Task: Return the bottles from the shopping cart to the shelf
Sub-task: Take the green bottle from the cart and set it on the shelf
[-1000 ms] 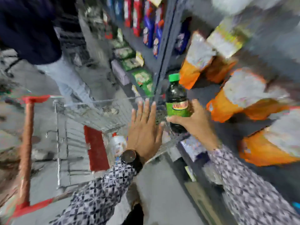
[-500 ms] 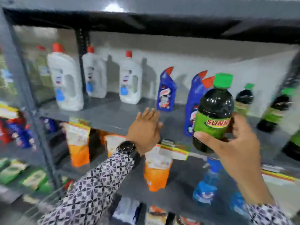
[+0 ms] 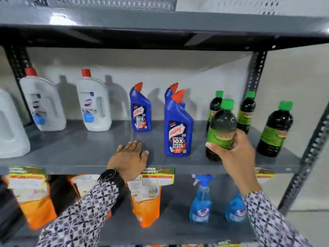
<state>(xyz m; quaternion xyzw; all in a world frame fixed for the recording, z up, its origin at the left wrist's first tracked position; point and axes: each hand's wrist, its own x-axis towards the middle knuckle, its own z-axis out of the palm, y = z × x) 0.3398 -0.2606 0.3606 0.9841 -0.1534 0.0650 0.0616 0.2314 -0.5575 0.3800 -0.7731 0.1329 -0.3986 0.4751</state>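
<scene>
Head view first takes in the grey shelf (image 3: 85, 154), then the blue cleaner bottle (image 3: 178, 129) and the three green-capped bottles (image 3: 275, 130) standing at its right end. My right hand (image 3: 236, 155) is wrapped round the dark bottle (image 3: 220, 129), upright, its base at or just above the board near the front edge. I would set it flat in the gap between the blue cleaner and its neighbours, then loosen my fingers slowly. My left hand (image 3: 130, 158) lies flat and empty on the shelf.
</scene>
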